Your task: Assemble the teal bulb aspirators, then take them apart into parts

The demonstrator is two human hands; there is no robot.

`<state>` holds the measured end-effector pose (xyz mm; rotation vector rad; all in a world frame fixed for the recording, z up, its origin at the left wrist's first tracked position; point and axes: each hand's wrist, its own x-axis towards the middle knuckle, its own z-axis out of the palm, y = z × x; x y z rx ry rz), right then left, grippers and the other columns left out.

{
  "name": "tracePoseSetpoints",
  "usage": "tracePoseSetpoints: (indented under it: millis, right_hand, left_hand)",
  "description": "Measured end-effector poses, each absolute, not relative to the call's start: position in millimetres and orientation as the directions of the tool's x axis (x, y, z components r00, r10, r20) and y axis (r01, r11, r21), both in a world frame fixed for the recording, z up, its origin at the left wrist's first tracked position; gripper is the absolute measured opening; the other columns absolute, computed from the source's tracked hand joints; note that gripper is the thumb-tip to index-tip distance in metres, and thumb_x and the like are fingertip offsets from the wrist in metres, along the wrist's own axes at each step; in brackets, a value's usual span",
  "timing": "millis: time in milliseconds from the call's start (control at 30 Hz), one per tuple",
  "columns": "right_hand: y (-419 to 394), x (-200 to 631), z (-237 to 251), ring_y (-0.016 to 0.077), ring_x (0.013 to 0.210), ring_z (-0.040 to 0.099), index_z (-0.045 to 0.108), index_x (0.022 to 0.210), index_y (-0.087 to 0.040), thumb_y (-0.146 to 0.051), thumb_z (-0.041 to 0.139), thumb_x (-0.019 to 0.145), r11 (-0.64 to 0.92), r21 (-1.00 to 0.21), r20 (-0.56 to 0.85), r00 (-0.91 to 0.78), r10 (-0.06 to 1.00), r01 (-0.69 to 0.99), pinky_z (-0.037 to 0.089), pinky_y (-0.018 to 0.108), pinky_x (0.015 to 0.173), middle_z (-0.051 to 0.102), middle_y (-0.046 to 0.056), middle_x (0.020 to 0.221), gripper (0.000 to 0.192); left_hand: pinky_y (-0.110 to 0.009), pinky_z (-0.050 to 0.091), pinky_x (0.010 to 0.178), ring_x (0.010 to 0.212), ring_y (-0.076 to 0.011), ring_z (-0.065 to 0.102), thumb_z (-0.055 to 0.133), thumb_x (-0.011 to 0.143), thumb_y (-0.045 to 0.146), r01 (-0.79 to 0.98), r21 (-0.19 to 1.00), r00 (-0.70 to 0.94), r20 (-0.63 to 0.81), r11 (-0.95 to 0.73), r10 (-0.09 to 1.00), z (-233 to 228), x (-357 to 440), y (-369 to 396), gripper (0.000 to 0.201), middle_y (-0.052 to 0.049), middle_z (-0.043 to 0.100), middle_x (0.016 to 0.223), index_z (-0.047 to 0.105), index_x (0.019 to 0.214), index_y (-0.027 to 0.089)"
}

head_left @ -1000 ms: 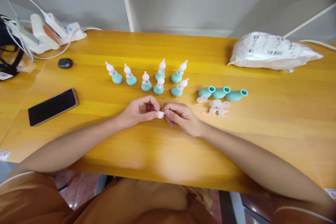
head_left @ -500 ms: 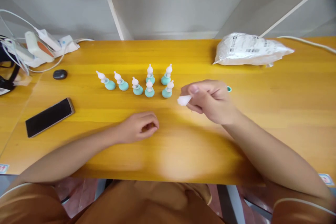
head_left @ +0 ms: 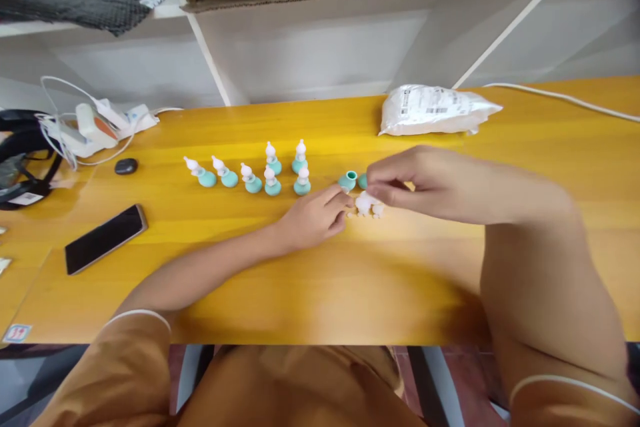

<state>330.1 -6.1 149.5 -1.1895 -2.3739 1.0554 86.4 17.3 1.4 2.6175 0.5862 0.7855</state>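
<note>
Several teal bulbs with white tips (head_left: 273, 181) stand upright in a group on the yellow table (head_left: 320, 280). To their right lie teal bulbs without tips (head_left: 347, 180) and a small heap of loose white tips (head_left: 364, 205). My right hand (head_left: 415, 180) hovers over that heap, its thumb and fingers pinched on a white tip. My left hand (head_left: 313, 217) rests on the table with its fingertips touching the left edge of the heap, fingers loosely curled and nothing visibly held. My right hand hides the other tipless bulbs.
A black phone (head_left: 105, 238) lies at the left. A small black oval case (head_left: 125, 165), a white charger with cables (head_left: 95, 127) and black headphones (head_left: 20, 153) sit at the far left. A white plastic bag (head_left: 435, 110) lies at the back right. Shelves stand behind.
My left hand slid right from the table's middle to the heap of tips. My right hand moved down onto the heap with the white tip. The view tilted up, showing the shelves.
</note>
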Motion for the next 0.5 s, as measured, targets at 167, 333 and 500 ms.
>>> tracePoseSetpoints:
  millis: [167,333,500]
  right_hand:
    - [-4,352,152,0.0213,0.068,0.064,0.076,0.092,-0.026,-0.059,0.052,0.113,0.339,-0.565,-0.325,-0.581,0.746,0.752,0.043,0.034,0.066,0.077,0.003,0.082,0.046]
    - [3,334,138,0.0234,0.081,0.073,0.082,0.1,-0.026,-0.034,0.055,0.11,0.402,-0.507,-0.335,-0.604,0.723,0.763,0.046,0.033,0.074,0.085,0.004,0.098,0.03]
    - [6,308,121,0.0196,0.077,0.069,0.081,0.091,-0.023,-0.016,0.058,0.108,0.448,-0.404,-0.355,-0.588,0.727,0.797,0.041,0.031,0.073,0.082,0.005,0.095,0.029]
  left_hand:
    - [-0.028,0.055,0.075,0.078,-0.0145,0.064,0.058,0.103,0.013,0.128,0.716,0.714,0.414,-0.686,0.565,-6,80,12,0.01,-0.003,0.065,0.1,0.061,0.11,0.02]
    - [-0.032,0.057,0.082,0.088,-0.0164,0.066,0.064,0.111,0.034,-0.009,0.803,0.731,0.411,-0.595,0.544,1,77,18,0.018,-0.007,0.069,0.114,0.065,0.124,0.021]
    - [-0.034,0.057,0.086,0.091,-0.0195,0.067,0.085,0.097,0.048,0.109,0.861,0.719,0.276,-0.496,0.637,-2,80,21,0.036,-0.005,0.074,0.106,0.066,0.112,0.022]
